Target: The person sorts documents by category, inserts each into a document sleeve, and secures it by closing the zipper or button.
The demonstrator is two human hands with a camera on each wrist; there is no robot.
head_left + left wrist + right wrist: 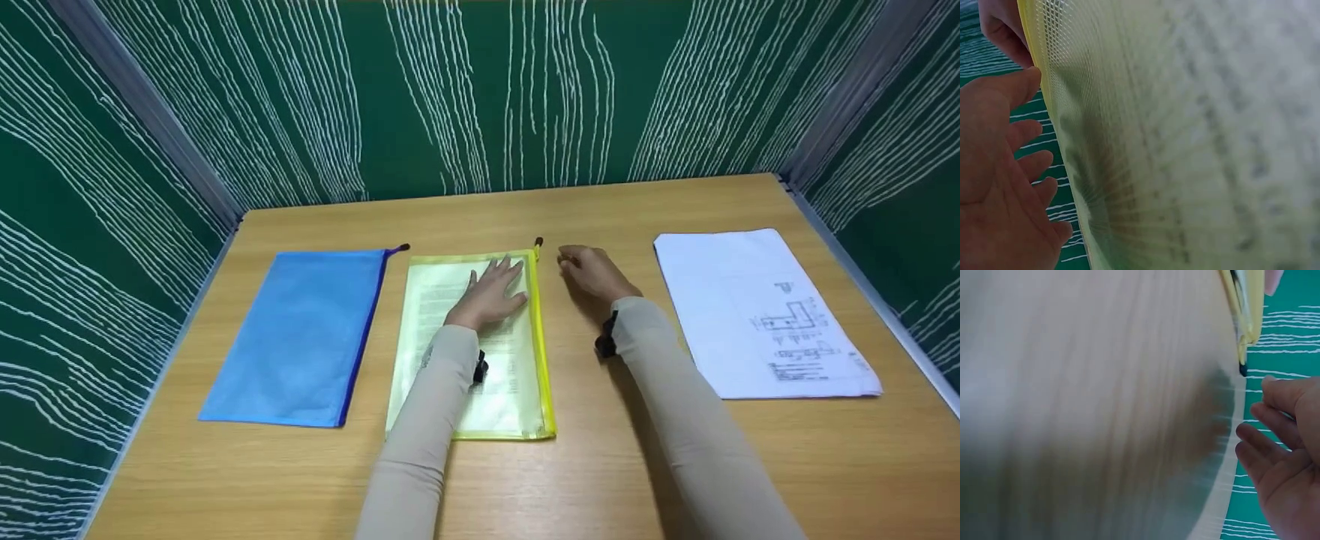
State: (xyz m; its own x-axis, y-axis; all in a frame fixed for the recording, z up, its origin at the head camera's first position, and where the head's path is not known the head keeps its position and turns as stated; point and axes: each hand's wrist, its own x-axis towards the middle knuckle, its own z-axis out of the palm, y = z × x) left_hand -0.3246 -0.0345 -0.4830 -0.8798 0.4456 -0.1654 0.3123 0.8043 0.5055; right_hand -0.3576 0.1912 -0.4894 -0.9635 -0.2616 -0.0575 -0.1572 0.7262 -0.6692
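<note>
A yellow mesh zip pouch [504, 409] with printed sheets inside lies flat on the table. My left hand [489, 295] rests on its upper half, fingers spread. Just right of the pouch's top corner, beside the dark-tipped zipper pull [538, 243], is my right hand [595, 272]. Its fingers are loosely bent; in the right wrist view the hand [1286, 444] holds nothing and sits apart from the pull [1243, 370]. The left wrist view shows the left fingers [1036, 166] along the pouch's mesh [1129, 140].
A blue zip pouch [300, 337] lies to the left, its zipper pull at the top right corner. On the right is a stack of white paper [727, 315] with a printed technical drawing. Green panels [499, 97] with white wavy lines enclose the wooden table [585, 480].
</note>
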